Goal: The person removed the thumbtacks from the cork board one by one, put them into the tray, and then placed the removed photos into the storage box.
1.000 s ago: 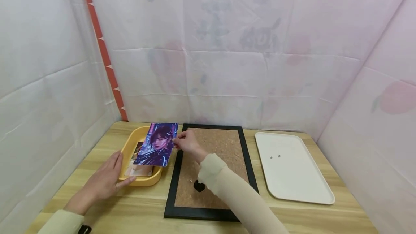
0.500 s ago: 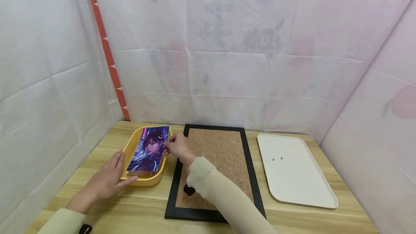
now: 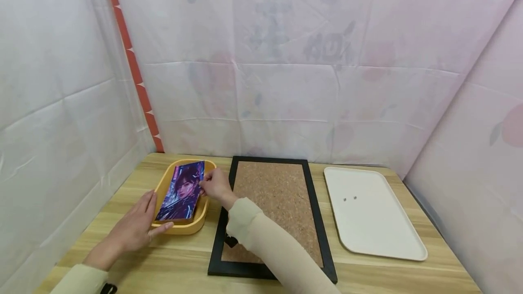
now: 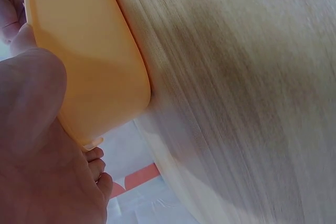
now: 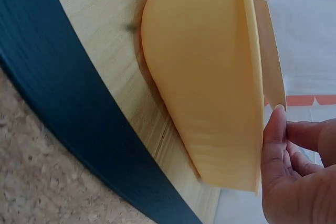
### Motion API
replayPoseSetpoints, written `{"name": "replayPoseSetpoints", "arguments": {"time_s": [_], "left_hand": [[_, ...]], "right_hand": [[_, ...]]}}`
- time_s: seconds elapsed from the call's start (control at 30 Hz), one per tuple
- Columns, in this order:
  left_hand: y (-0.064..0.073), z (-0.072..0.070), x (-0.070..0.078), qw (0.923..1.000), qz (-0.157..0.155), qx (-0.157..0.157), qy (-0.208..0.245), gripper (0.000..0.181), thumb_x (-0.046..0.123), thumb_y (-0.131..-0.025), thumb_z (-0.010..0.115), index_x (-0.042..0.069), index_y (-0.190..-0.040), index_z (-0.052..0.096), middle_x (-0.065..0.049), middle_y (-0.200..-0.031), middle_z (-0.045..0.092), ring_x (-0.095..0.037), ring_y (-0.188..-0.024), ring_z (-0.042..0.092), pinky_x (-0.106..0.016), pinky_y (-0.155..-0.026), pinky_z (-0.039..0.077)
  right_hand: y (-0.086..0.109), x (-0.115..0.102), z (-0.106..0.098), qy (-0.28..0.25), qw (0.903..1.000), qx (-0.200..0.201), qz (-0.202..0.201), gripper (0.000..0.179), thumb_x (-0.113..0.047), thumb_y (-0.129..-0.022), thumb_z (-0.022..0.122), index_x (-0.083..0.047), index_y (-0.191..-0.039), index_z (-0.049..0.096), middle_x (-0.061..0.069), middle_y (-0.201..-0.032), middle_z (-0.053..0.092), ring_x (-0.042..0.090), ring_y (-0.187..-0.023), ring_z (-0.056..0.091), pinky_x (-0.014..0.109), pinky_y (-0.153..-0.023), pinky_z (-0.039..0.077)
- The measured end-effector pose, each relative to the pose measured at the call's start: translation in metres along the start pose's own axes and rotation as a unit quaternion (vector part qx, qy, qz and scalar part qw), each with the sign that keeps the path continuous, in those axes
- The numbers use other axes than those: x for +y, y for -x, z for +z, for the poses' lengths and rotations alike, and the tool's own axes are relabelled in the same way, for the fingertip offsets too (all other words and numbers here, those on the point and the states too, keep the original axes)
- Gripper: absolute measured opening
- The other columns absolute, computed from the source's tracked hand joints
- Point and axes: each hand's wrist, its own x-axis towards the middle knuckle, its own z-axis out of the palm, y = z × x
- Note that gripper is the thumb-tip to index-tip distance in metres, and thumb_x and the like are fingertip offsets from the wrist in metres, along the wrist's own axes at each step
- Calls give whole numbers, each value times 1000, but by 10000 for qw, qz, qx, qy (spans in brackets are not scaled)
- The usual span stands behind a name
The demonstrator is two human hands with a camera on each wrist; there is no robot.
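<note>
My right hand (image 3: 218, 187) pinches the right edge of a purple-and-blue picture card (image 3: 181, 192) between thumb and fingertips. The card, showing an illustrated portrait, slants over the opening of a yellow bin (image 3: 185, 229). In the right wrist view the card's plain back (image 5: 270, 51) stands out past the bin's rim. The earlier-seen card underneath is hidden. My left hand (image 3: 132, 228) rests against the bin's near left corner, fingers extended along its side and thumb at the front rim. The left wrist view shows that hand close on the bin's wall (image 4: 94, 61).
A cork board (image 3: 282, 194) in a black frame lies right of the bin, under my right forearm. Farther right sits a white tray (image 3: 380, 221) with two tiny metal pieces (image 3: 350, 198) on it. White fabric walls (image 3: 286, 80) surround the wooden table (image 3: 184, 267).
My right hand has moved left and lowered the picture card over the bin, covering the card inside. My left hand stays at the bin's corner.
</note>
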Motion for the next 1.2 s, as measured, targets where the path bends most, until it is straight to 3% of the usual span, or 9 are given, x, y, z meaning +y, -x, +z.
{"name": "replayPoseSetpoints", "arguments": {"time_s": [0.17, 0.37, 0.63, 0.77, 0.9, 1.03, 1.13, 1.2], "left_hand": [[-3, 1, 4, 10000, 27, 19, 1, 106, 58, -94, 66, -24, -148, 26, -43, -155, 23, -59, -142, 28, -67, -113, 30], [-8, 4, 8, 10000, 70, -8, 67, 107, 58, -94, 65, -24, -149, 24, -43, -156, 21, -59, -142, 27, -67, -113, 30], [-10, 3, 8, 9997, 141, 32, 183, 106, 56, -94, 67, -25, -148, 25, -44, -156, 22, -59, -143, 26, -68, -113, 30], [-11, 4, 4, 9996, 219, 149, 129, 106, 54, -93, 70, -26, -146, 27, -45, -154, 25, -59, -141, 29, -68, -111, 32], [-9, 4, 2, 9996, 265, 103, 53, 106, 55, -91, 72, -27, -144, 30, -45, -151, 29, -59, -139, 32, -67, -110, 34], [-11, -2, 1, 9996, 259, -100, -82, 108, 58, -89, 72, -26, -143, 33, -46, -149, 33, -60, -138, 34, -68, -110, 33], [-18, -11, 5, 9995, 241, -134, -178, 110, 63, -85, 73, -23, -143, 37, -43, -148, 37, -60, -137, 33, -69, -112, 31], [-23, -21, 13, 9995, 257, -52, -174, 110, 66, -83, 73, -19, -144, 38, -40, -148, 38, -60, -137, 33, -70, -112, 29]], "right_hand": [[1, -1, 2, 364, 9993, 63, 53, 44, 1, -96, 68, -6, -55, 53, 13, -64, 70, 37, -71, 75, 24, -48, 55], [1, 0, 4, 822, 9958, 398, -41, 46, 1, -93, 72, -8, -52, 52, 8, -59, 68, 25, -58, 72, 21, -45, 51], [-4, 5, 9, 1279, 9900, 597, 18, 32, -6, -92, 76, -2, -62, 66, 4, -54, 64, 10, -43, 59, 19, -43, 47], [-5, 3, 12, 1637, 9854, 449, 138, 23, -15, -92, 79, -3, -75, 71, -2, -55, 61, 8, -45, 53, 21, -42, 42], [7, -5, 9, 2160, 9763, 133, 72, 19, -19, -93, 78, -4, -84, 71, -2, -61, 58, 8, -49, 52, 21, -43, 43], [22, -20, -9, 2734, 9611, -329, -204, 21, -20, -96, 73, -2, -88, 68, 3, -68, 59, 10, -53, 51, 22, -47, 43], [33, -34, -38, 3030, 9496, -581, -549, 25, -24, -99, 70, -1, -109, 70, 7, -95, 71, 14, -76, 65, 24, -66, 54], [42, -40, -62, 3238, 9398, -591, -923, 33, -25, -100, 68, -1, -122, 68, 11, -115, 70, 19, -96, 68, 29, -82, 57]]}}
